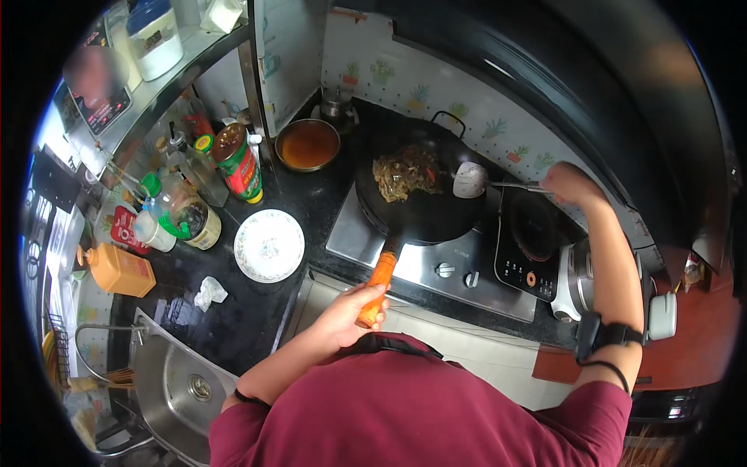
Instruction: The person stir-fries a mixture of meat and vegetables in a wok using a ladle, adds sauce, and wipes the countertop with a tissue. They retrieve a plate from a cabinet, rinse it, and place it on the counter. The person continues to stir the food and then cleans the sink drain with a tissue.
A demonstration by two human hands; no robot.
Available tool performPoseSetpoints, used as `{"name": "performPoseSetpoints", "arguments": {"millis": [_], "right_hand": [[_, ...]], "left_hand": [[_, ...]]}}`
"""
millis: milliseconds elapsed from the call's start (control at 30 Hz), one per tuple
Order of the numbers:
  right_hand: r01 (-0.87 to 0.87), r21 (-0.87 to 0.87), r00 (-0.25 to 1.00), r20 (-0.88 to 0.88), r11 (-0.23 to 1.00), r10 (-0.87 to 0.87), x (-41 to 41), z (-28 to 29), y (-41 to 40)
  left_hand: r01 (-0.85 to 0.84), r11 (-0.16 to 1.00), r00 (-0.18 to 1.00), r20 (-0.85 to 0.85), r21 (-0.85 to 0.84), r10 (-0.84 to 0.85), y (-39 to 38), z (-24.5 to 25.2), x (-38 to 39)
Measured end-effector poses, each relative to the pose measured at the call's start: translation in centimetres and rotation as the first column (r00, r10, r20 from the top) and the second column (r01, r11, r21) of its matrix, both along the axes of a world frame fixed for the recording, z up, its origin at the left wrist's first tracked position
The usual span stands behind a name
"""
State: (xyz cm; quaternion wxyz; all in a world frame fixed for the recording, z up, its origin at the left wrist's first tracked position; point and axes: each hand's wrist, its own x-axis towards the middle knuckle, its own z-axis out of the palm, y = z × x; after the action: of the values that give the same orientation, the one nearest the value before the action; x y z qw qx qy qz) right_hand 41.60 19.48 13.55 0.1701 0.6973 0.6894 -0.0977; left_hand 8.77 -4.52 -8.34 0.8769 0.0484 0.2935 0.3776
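My left hand (pixel 356 310) is closed around the orange wooden handle (pixel 382 269) of a dark wok (pixel 432 225), which sits over the gas stove. A heap of cooked food (pixel 405 172), brown-green with red bits, lies in the wok towards its left side. In my right hand (pixel 569 184) is the metal handle of a spatula (pixel 470 180). The spatula's wide head is over the right part of the wok, apart from the food. To the left of the stove, a white plate with a patterned rim (pixel 269 246) rests on the black counter.
A metal bowl of orange-brown liquid (pixel 307 145) stands behind the plate. Bottles and jars (pixel 238 160) crowd the left counter, near a crumpled tissue (pixel 210 293) and a steel sink (pixel 175 385). Right of the wok are an induction cooktop (pixel 528 233) and a white appliance (pixel 569 283). A range hood (pixel 525 64) overhangs the stove.
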Motion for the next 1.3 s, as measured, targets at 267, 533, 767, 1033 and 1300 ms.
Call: {"name": "performPoseSetpoints", "arguments": {"millis": [267,533,767,1033,1300], "right_hand": [[0.184,-0.36,0.545,-0.737,0.915,-0.4,5.6,-15.8,1.4],[-0.391,0.746,0.755,-0.075,0.539,0.652,3.3,-13.4,-10.2],[-0.463,0.655,0.834,0.094,0.597,0.543,5.9,-5.6,-17.8],[-0.455,0.605,0.864,0.122,0.653,0.488,1.4,-10.3,-18.0],[-0.592,0.522,0.787,0.212,0.614,0.579,0.8,-8.9,-15.9]], "left_hand": [[-0.065,0.998,0.998,0.027,0.02,0.064,0.5,1.2,-2.9],[-0.049,0.998,0.994,-0.1,0.024,0.051,0.4,1.8,-2.6],[-0.063,0.997,0.996,-0.057,0.047,0.065,-0.1,1.1,-2.1],[-0.069,0.996,0.994,-0.078,0.053,0.073,-0.3,0.7,-0.6],[-0.086,0.996,0.991,-0.1,0.031,0.088,-0.3,1.0,-0.5]]}}
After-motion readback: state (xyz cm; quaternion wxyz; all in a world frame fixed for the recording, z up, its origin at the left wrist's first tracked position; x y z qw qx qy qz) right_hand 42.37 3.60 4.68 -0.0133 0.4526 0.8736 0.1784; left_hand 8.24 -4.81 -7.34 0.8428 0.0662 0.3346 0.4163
